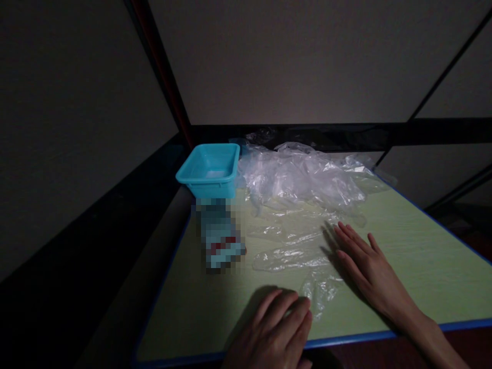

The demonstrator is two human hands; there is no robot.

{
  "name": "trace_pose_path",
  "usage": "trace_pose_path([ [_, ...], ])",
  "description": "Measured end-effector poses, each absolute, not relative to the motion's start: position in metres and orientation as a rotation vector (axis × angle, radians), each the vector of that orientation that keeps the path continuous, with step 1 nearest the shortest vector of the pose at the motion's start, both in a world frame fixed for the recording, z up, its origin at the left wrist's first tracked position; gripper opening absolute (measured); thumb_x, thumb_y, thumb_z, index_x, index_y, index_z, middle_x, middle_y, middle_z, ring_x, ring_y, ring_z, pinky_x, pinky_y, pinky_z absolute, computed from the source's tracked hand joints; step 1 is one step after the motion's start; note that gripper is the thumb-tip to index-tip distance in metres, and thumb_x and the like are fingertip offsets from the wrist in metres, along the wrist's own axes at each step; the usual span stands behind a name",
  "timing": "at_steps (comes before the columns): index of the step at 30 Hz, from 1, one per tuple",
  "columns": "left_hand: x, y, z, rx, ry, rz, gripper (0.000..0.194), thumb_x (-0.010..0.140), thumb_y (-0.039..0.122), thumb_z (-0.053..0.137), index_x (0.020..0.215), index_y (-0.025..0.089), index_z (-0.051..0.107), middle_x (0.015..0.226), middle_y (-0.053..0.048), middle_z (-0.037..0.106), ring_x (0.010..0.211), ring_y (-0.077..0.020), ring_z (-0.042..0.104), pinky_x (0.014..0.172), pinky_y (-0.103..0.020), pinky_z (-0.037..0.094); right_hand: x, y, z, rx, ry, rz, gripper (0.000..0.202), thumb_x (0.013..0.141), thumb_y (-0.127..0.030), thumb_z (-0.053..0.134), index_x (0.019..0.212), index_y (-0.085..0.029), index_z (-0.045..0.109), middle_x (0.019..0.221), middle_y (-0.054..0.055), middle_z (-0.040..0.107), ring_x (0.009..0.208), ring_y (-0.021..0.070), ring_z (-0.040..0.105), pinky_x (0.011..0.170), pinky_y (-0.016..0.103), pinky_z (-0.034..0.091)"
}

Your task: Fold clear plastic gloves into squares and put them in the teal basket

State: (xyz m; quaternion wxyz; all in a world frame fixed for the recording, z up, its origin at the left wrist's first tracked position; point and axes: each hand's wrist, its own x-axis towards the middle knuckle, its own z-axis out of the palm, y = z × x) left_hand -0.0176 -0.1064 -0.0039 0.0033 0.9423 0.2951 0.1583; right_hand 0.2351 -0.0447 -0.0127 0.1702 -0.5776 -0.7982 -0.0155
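Clear plastic film (284, 256) lies flattened in thin, wrinkled strips on the table, between and beyond the hands. My left hand (274, 328) rests at the table's front edge, palm down, its fingers slightly bent and spread, close to the near end of the film. To the right, my right hand (365, 264) is stretched out palm down beside the film, fingers apart, with nothing in it. Behind the film sits a heap of crumpled clear plastic (303, 177).
A blue plastic basin (209, 166) stands at the table's back left corner. In front of it lies a pixelated, blurred object (221, 236). The pale green table (415, 256) has a blue edge. Grey panels rise behind and at the left.
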Motion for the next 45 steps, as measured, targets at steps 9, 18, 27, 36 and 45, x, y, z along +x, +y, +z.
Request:
trace_pose_path([
  [9, -0.021, -0.107, -0.002, 3.049, 0.909, 0.613, 0.034, 0.090, 0.035, 0.047, 0.117, 0.015, 0.053, 0.123, -0.003, 0.058, 0.114, -0.0179, 0.050, 0.096, -0.034, 0.043, 0.229, -0.057, -0.004, -1.425, -2.358, 0.034, 0.053, 0.093, -0.033, 0.032, 0.143, -0.027, 0.017, 0.145, 0.005, 0.031, 0.133, 0.0237, 0.026, 0.105, 0.058, 0.020],
  [18, -0.010, -0.108, -0.011, 2.939, 1.101, 0.842, 0.023, 0.093, 0.016, 0.041, 0.107, 0.019, 0.059, 0.109, 0.000, 0.065, 0.102, -0.0144, 0.058, 0.091, -0.029, 0.048, 0.193, -0.093, -0.001, -0.936, -2.806, 0.066, 0.087, 0.083, -0.049, 0.048, 0.144, -0.011, -0.002, 0.143, 0.014, 0.026, 0.129, 0.0291, 0.031, 0.098, 0.048, 0.040],
  [27, -0.008, -0.107, -0.014, 2.841, 1.144, 0.968, 0.024, 0.093, 0.014, 0.039, 0.100, 0.018, 0.062, 0.101, -0.001, 0.068, 0.095, -0.0137, 0.062, 0.088, -0.027, 0.051, 0.196, -0.091, -0.007, -0.897, -2.802, 0.089, 0.074, 0.087, -0.034, 0.043, 0.144, -0.017, -0.001, 0.141, 0.010, 0.027, 0.126, 0.0267, 0.036, 0.096, 0.045, 0.043],
  [36, -0.007, -0.108, -0.016, 2.789, 1.200, 0.964, 0.020, 0.090, 0.015, 0.044, 0.092, 0.021, 0.064, 0.101, -0.001, 0.068, 0.090, -0.0141, 0.064, 0.079, -0.025, 0.055, 0.233, -0.087, -0.003, -1.172, -2.719, 0.046, 0.090, 0.081, -0.055, 0.050, 0.145, -0.014, 0.002, 0.145, 0.013, 0.022, 0.130, 0.0309, 0.028, 0.098, 0.049, 0.038],
  [45, -0.008, -0.108, -0.018, 2.824, 1.182, 0.936, 0.020, 0.091, 0.017, 0.044, 0.095, 0.022, 0.063, 0.105, -0.001, 0.066, 0.092, -0.0137, 0.063, 0.081, -0.025, 0.054, 0.286, -0.067, -0.019, -1.485, -2.550, -0.080, 0.076, 0.086, -0.048, 0.041, 0.145, -0.024, 0.000, 0.147, 0.009, 0.022, 0.129, 0.0314, 0.030, 0.100, 0.057, 0.031],
])
